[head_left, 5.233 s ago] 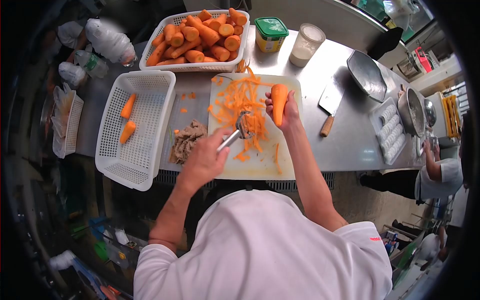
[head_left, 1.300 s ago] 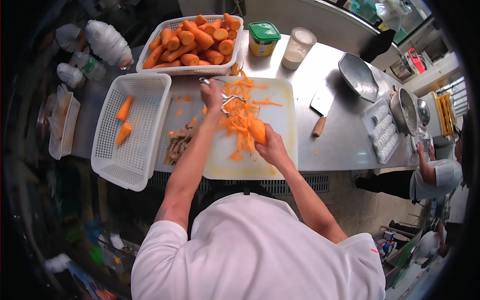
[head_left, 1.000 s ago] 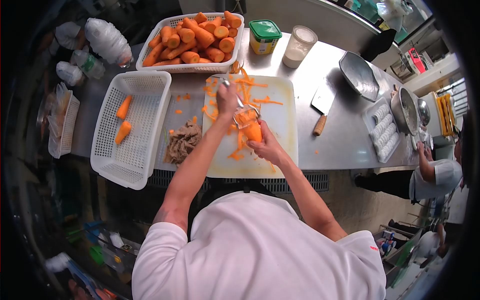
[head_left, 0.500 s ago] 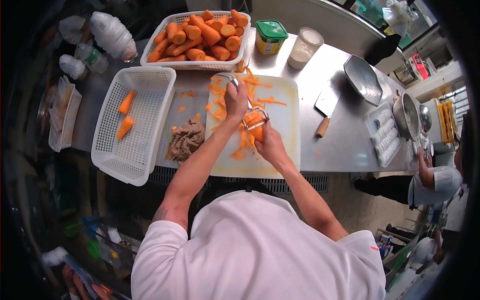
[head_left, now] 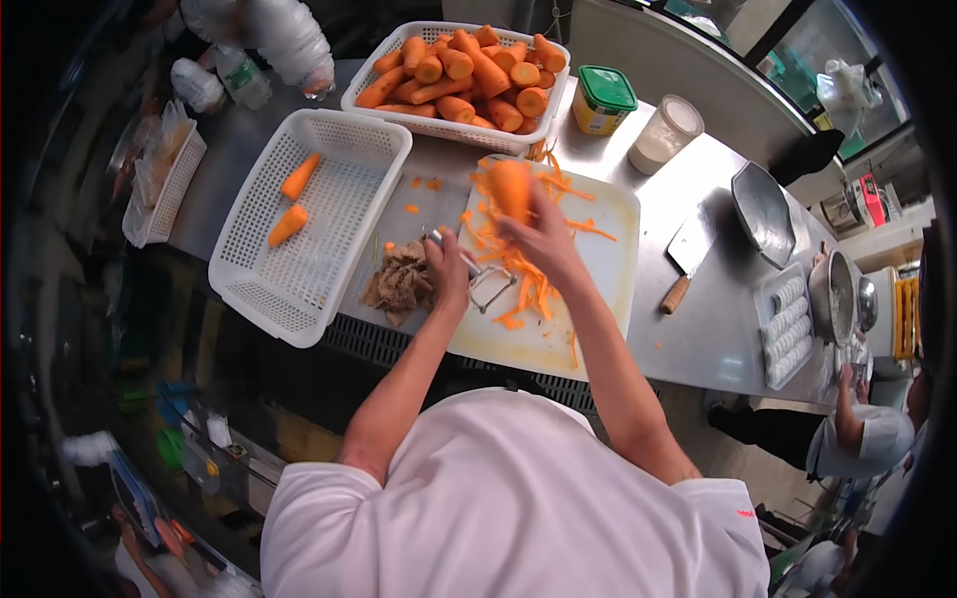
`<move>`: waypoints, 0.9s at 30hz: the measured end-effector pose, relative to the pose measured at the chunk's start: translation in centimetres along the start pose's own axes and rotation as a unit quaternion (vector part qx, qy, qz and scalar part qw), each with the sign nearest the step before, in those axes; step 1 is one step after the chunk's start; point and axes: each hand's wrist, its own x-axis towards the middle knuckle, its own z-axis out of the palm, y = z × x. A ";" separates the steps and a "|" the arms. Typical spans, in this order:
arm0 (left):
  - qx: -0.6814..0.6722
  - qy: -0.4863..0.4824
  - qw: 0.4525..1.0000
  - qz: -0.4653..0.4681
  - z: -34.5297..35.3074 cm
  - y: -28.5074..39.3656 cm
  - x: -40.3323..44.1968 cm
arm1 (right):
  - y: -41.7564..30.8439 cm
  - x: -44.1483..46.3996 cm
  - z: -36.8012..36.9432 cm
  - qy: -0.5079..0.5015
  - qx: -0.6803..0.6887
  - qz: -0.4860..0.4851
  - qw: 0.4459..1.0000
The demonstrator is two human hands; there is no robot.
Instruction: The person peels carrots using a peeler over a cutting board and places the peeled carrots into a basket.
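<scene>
In my left hand [head_left: 448, 269] is a metal peeler [head_left: 492, 289], its wide frame pointing right over the cutting board's left edge. My right hand [head_left: 543, 234] grips a carrot [head_left: 510, 189], held up above the far part of the white cutting board [head_left: 608, 269]. Peeler and carrot are apart. Orange carrot peelings [head_left: 533, 289] lie scattered on the board beneath both hands. A crumpled brown cloth [head_left: 397, 284] sits just left of my left hand. Two carrot pieces [head_left: 289, 226] rest in the white perforated basket [head_left: 334, 289] at left.
A basket [head_left: 399, 122] heaped with carrots stands at the back, beside a green-lidded tub [head_left: 604, 100] and a clear container [head_left: 666, 135]. A cleaver [head_left: 688, 249] lies right of the board, near a tray of white rolls [head_left: 786, 324]. Another person [head_left: 862, 439] works at far right.
The peeler has come off the carrot. My left hand has moved down and toward the cloth, while my right hand has lifted the carrot up and away. The whole view has also turned slightly.
</scene>
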 end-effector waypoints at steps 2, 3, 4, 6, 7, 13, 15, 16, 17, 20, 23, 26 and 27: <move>0.028 -0.009 0.999 -0.016 -1.3 0.2 -0.4 | -2.1 4.4 4.2 -0.131 -0.020 0.002 0.991; 0.053 -0.011 0.998 -0.032 -1.7 0.4 -0.5 | -1.9 6.7 6.5 -0.166 -0.027 -0.003 0.986; 0.053 -0.014 0.998 -0.030 -2.0 0.7 -0.6 | -1.1 8.6 8.4 -0.201 -0.035 -0.007 0.979; 0.041 -0.031 0.998 -0.039 -2.7 1.7 -0.5 | -0.2 10.8 11.4 -0.188 -0.023 0.012 0.982; 0.031 -0.036 0.998 -0.039 -3.1 2.1 -0.5 | 0.3 11.8 12.3 -0.177 -0.009 0.036 0.984; -0.056 -0.094 0.991 -0.072 -5.8 4.3 -1.3 | 2.6 19.0 7.1 0.135 -0.386 -0.200 0.890; -0.106 -0.153 0.977 -0.099 -6.9 4.4 -1.6 | 2.8 20.9 6.6 0.215 -0.475 -0.230 0.822; -0.107 -0.151 0.978 -0.096 -7.2 4.5 -1.7 | 3.0 21.9 6.7 0.183 -0.480 -0.145 0.846; -0.068 -0.167 0.980 -0.086 -7.3 5.1 -1.9 | 3.5 23.1 6.5 0.150 -0.481 -0.059 0.862; -0.006 -0.195 0.979 -0.062 -8.2 5.7 -1.6 | 6.1 27.0 4.4 0.090 -0.398 -0.049 0.912; 0.122 -0.225 0.967 -0.022 -9.7 6.3 -0.9 | 5.1 26.4 1.1 0.063 -0.389 -0.095 0.914; 0.222 -0.300 0.928 -0.003 -10.1 7.0 -0.6 | 5.0 25.9 -1.0 0.045 -0.367 -0.104 0.923; 0.336 -0.319 0.884 0.055 -9.8 7.6 -1.0 | 4.9 25.8 -1.3 0.038 -0.360 -0.096 0.927</move>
